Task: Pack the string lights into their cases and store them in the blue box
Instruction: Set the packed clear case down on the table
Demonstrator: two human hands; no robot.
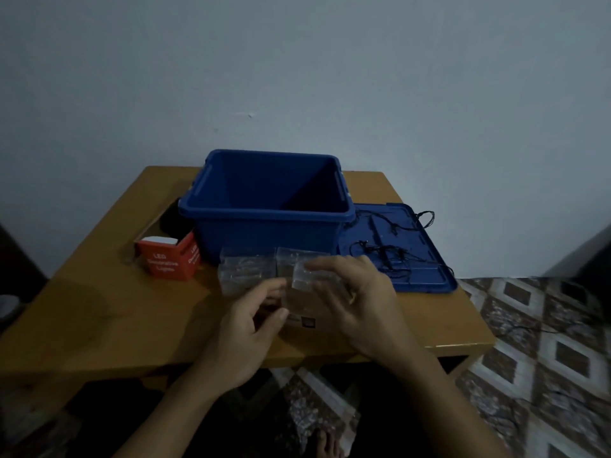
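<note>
A clear plastic case (305,292) is held between both hands above the table's front middle. My left hand (256,322) grips its left side and my right hand (357,292) covers its top and right side. Two more clear cases (246,271) stand just behind, in front of the open blue box (264,219), whose visible inside looks bare. A dark string of lights (390,252) lies loose on the blue lid (420,272) to the right of the box. A red LED lights carton (168,259) stands open at the left.
The wooden table (99,312) stands against a pale wall. A dark object (173,216) lies behind the red carton. Patterned flooring (545,342) spreads to the right and below, and a bare foot (325,444) shows under the table edge.
</note>
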